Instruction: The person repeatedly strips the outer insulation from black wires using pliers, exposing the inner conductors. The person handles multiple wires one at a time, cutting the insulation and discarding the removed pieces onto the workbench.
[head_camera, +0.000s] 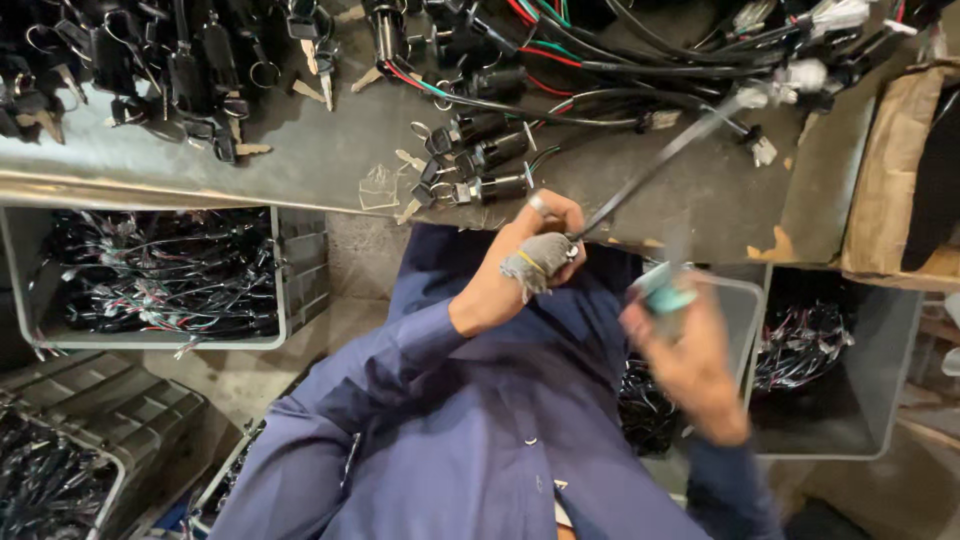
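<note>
Two hands work a thin dark cable just off the front edge of a grey metal desk.

The left hand (525, 255), a grey cloth wrap on one finger, is pinched around the near end of the thin dark cable (655, 160), which runs taut up to a white plug over the grey metal desk (300, 155). The right hand (685, 345) is blurred and closed on a small teal tool (665, 297). The desk's front edge lies just beyond the left hand, with little open room. Black cylindrical lock switches with keys (485, 160) crowd that edge. Below, a grey plastic bin (290, 280) holds tangled wire harnesses; another grey plastic crate (880, 350) on the right holds more.
</note>
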